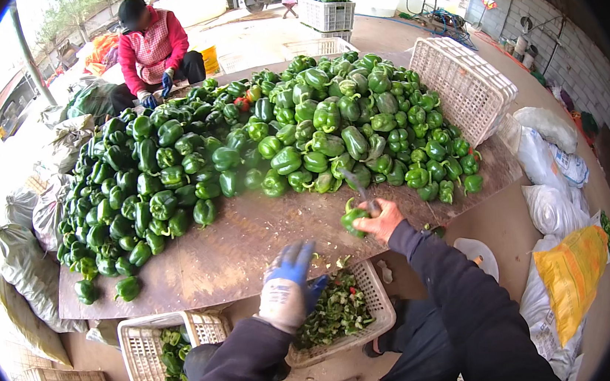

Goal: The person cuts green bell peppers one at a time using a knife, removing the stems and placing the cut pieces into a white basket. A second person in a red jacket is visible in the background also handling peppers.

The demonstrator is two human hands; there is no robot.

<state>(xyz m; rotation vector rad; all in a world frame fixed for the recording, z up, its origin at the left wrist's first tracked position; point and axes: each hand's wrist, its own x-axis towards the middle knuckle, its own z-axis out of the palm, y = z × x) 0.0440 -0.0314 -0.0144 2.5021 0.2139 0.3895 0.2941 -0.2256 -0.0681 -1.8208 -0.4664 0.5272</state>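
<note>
My right hand (385, 221), bare, grips a knife (359, 183) whose blade points up and away toward the pile. The same hand also holds a green bell pepper (353, 217) by its side, just above the table's near edge. My left hand (287, 287), in a blue-and-white work glove, is empty with thumb and fingers apart. It hovers at the table edge, over a plastic crate (388, 315) of green pepper scraps (334, 313). Beyond both hands, a large heap of green bell peppers (299, 135) covers much of the wooden table (222, 255).
Another person (153, 50) in gloves sits at the far left side of the heap. A white crate (461, 85) leans at the table's right end. At my lower left stands a crate of peppers (132, 353). Sacks (25, 264) line the left; a yellow bag (573, 274) lies right.
</note>
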